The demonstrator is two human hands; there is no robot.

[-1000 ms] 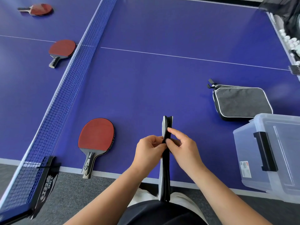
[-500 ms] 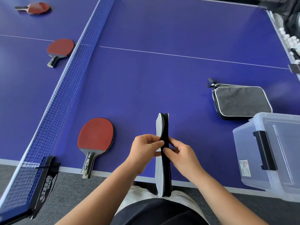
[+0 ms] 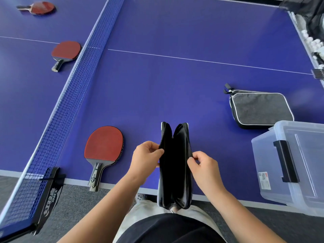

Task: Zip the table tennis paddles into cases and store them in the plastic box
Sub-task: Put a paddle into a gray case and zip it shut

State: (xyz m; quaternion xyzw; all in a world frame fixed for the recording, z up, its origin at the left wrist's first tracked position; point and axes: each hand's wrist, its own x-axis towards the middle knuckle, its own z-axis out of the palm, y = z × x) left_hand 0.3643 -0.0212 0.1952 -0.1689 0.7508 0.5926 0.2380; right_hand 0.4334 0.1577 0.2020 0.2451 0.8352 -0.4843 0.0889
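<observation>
Left hand (image 3: 146, 156) pinches the left flap of the black case (image 3: 174, 165), right hand (image 3: 203, 165) pinches the right flap; case is held upright w/ its halves spread, above the near table (image 3: 175, 76) edge. Nearest paddle (image 3: 103, 149) lies just left; grey case (image 3: 259, 108) and plastic box (image 3: 294, 162) at right
</observation>
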